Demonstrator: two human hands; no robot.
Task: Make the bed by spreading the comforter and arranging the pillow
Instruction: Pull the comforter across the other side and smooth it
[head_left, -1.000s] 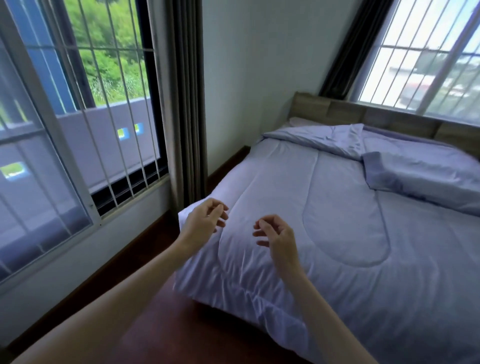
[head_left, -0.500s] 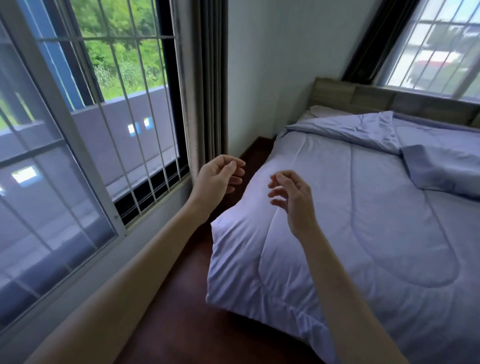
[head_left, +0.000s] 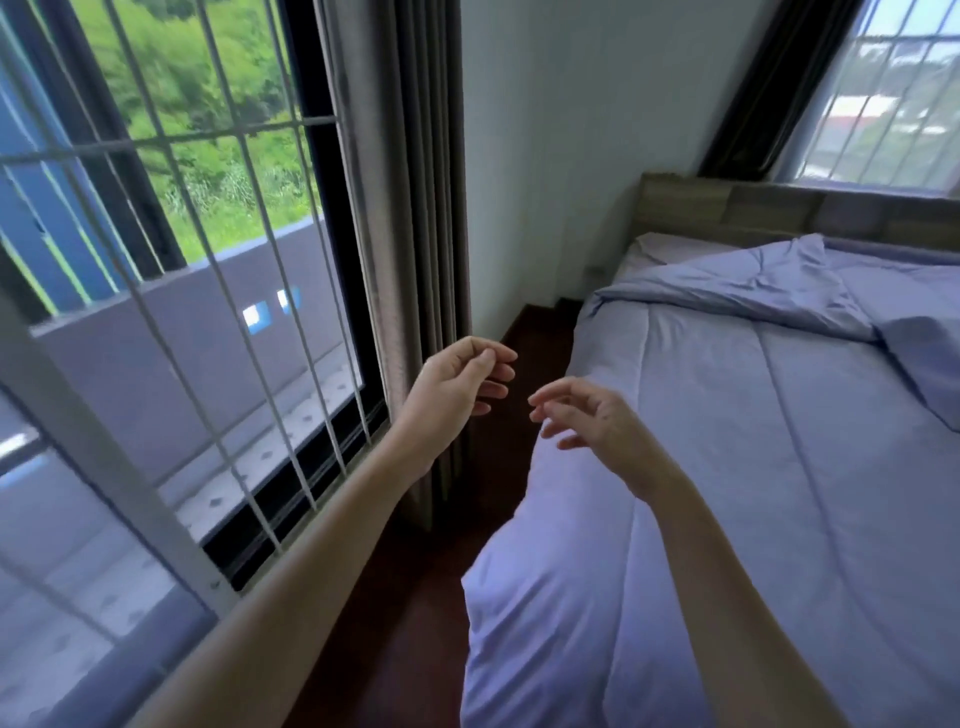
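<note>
**Both hands empty beside the bed**

My left hand (head_left: 457, 382) hangs in the air in front of the curtain (head_left: 410, 208), fingers loosely curled, thumb resting near the forefinger; its grip is half spread and holds nothing. My right hand (head_left: 592, 423) is just beside it, over the near left edge of the bed, fingers slack and parted, also pinching nothing. The two hands are near each other but apart, and neither touches the cloth.

The comforter (head_left: 753, 467) lies spread over the bed at my right, pale lilac with stitched seams, its near corner bulging over the side above the dark floor (head_left: 415, 623). At its far end the top edge is turned back in a crumpled fold just below the headboard (head_left: 727, 208). The pillow (head_left: 930, 358) lies on top of the comforter at the right edge of view, only partly seen. A strip of sheet (head_left: 670, 249) shows between the fold and the headboard.

A barred window (head_left: 182, 312) fills the left side; another window (head_left: 893, 104) sits above the headboard.
</note>
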